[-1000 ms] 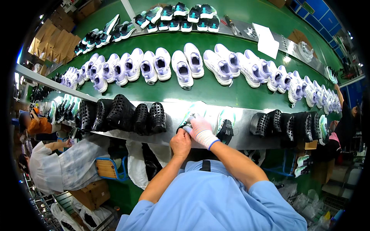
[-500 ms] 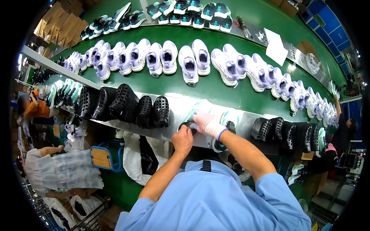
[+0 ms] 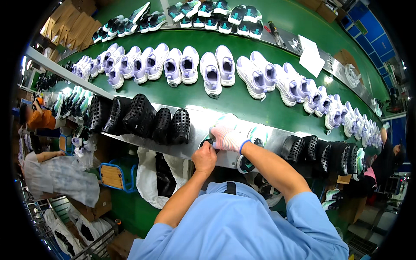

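Observation:
A mint-and-white sneaker (image 3: pixel 227 120) with a dark opening lies on the metal ledge in front of me, its toe pointing away. Bare and closed, my left hand (image 3: pixel 204 157) pinches the dark part at its near end. My right hand (image 3: pixel 226 138), in a white striped knit glove, is curled over the same shoe's opening, beside the left fingers. What lies under the glove is hidden. Just right of it, a matching sneaker (image 3: pixel 246 164) sits partly behind my right forearm.
Black perforated shoe forms (image 3: pixel 180 126) stand left of my hands, with more black forms (image 3: pixel 294 147) on the right. White-and-lilac sneakers (image 3: pixel 211 74) line the green belt (image 3: pixel 173 97) beyond. A white sack (image 3: pixel 147 177) hangs below the ledge; a person (image 3: pixel 65 177) stands at left.
My gloved right hand has shifted slightly left and down, closer to my left hand. The left hand stays nearly in place. The person at left has moved a little.

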The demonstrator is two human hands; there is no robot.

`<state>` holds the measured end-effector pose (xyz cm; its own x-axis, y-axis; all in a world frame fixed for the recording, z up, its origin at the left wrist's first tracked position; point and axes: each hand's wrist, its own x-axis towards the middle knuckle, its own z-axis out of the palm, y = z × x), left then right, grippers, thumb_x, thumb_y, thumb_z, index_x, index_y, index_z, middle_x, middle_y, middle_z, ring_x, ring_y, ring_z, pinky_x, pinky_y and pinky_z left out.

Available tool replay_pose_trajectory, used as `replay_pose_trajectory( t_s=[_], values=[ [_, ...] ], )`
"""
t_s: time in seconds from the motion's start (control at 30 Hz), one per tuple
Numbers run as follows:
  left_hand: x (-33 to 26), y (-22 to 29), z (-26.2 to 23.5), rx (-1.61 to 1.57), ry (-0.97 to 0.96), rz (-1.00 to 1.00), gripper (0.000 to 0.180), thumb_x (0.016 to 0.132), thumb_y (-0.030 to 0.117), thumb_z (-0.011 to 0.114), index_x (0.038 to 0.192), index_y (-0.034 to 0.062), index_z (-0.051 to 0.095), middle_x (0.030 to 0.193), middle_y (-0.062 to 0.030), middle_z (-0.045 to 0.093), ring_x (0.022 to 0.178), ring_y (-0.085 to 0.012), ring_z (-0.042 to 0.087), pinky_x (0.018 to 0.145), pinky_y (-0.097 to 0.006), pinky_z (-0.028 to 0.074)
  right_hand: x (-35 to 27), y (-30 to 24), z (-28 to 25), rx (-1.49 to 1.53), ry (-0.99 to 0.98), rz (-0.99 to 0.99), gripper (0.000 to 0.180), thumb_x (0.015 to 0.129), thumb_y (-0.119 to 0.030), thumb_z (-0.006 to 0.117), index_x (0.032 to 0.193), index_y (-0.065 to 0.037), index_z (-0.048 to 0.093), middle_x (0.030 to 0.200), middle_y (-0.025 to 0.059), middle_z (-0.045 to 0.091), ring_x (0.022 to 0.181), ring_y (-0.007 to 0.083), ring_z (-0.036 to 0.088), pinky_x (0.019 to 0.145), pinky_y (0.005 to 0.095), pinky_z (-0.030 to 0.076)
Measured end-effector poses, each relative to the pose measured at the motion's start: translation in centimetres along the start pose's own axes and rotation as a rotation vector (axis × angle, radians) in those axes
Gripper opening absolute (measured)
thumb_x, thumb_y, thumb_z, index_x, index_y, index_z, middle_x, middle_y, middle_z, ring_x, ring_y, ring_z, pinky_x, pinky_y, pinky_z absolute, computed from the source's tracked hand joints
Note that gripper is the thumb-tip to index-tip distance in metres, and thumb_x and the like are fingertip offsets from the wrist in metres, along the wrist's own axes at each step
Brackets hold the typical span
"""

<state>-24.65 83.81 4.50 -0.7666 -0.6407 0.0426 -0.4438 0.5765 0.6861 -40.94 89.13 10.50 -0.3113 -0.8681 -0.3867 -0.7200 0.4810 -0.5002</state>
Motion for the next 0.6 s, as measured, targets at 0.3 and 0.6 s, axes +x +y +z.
replay_pose_trajectory(
  t_s=[0.3, 0.6],
  values=[
    [0.3, -0.4, 0.1, -0.006, -0.045, -0.041, 0.011, 0.092, 0.015, 0.065, 0.087, 0.0060, 0.061, 0.067, -0.0188, 0.067, 0.066, -0.0422, 0.068, 0.063, -0.054, 0.052, -0.5, 1.4, 0.0, 0.127, -0.017, -0.047, 0.030, 0.078, -0.022, 0.074, 0.099, -0.001, 0.070, 0.097, 0.0229, 0.071, 0.095, 0.0409, 0.070, 0.084, 0.0464, 0.056],
    [0.4, -1.5, 0.6, -0.012, -0.064, 0.002, 0.016, 0.096, 0.018, 0.060, 0.085, 0.0058, 0.059, 0.060, -0.0141, 0.066, 0.061, -0.0362, 0.069, 0.062, -0.049, 0.054, -3.5, -0.5, 2.3, 0.120, 0.202, 0.281, 0.052, 0.086, -0.047, 0.076, 0.113, -0.004, 0.071, 0.114, 0.0204, 0.069, 0.108, 0.0397, 0.067, 0.092, 0.0478, 0.055]
  ],
)
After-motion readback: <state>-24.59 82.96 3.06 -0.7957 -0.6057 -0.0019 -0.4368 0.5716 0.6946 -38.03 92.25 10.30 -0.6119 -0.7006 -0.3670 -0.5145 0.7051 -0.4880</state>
